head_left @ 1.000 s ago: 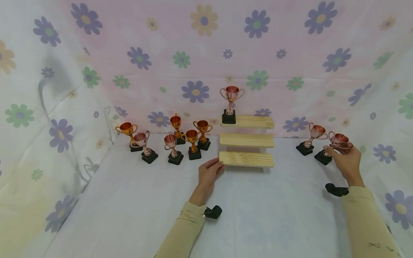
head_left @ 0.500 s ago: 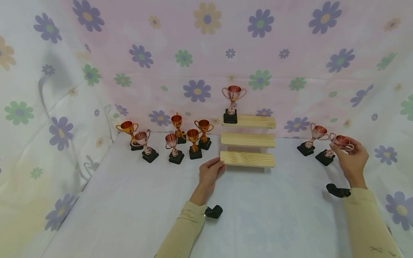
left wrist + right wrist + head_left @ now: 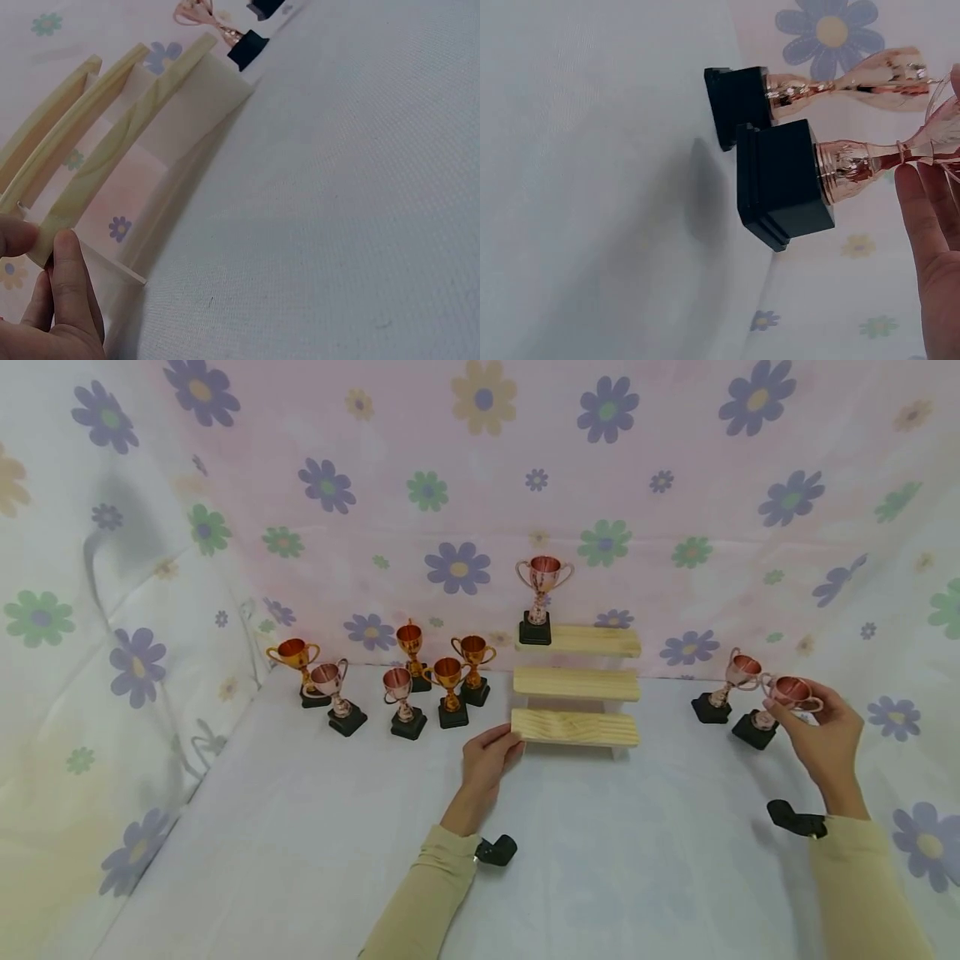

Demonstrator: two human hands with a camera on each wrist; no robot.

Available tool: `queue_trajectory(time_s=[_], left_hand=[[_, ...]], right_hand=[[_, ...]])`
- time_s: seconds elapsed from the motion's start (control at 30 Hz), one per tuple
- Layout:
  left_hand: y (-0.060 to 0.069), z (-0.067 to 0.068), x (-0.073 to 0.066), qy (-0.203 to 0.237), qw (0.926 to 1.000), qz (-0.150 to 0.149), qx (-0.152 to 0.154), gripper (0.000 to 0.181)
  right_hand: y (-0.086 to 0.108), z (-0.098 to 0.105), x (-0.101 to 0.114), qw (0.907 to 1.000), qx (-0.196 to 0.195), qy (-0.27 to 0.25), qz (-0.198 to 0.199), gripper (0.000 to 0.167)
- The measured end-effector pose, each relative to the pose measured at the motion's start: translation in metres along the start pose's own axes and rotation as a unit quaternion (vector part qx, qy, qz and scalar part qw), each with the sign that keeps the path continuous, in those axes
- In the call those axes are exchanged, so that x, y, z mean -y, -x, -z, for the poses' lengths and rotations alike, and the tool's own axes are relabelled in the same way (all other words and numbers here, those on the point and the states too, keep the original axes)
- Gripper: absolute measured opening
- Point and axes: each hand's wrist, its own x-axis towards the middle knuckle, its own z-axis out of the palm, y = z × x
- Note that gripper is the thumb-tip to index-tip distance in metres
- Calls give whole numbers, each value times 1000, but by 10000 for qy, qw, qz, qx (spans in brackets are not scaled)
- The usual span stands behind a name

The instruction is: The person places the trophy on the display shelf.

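At the right, my right hand (image 3: 823,731) grips a rose-gold trophy (image 3: 790,692) by its cup; whether its black base (image 3: 784,184) touches the table cannot be told. Just left of it stands another rose-gold trophy (image 3: 742,670). My left hand (image 3: 483,770) pinches the left end of the lowest board (image 3: 573,727) of a three-step wooden stand, thumb on one side and fingers on the other in the left wrist view (image 3: 67,300). One rose-gold trophy (image 3: 545,575) stands upright on the left end of the top board (image 3: 596,641).
Left of the stand is a group of several trophies, gold ones (image 3: 447,675) and rose-gold ones (image 3: 397,683), on the white table (image 3: 300,843). Flowered cloth (image 3: 375,468) hangs behind and at both sides.
My right wrist has shifted slightly right and toward the front, the fingers still on the trophy. The trophy beside it has turned a little. My left hand keeps its place on the board.
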Motion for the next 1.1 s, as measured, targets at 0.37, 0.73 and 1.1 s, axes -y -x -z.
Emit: queue_trajectory(time_s=[0.37,0.73,1.1], left_hand=[[0,-1,1,2,10000,21,12,36],[-1,-2,3,35,9999,20,-123,33],[0,-3,2,74,9997,21,-224,32]], right_hand=[[34,7,25,9930,727,209,909,50],[71,-21,41,9714,1617,-151,1733,55],[83,-63,84,9526,2085,-789,2069,58]])
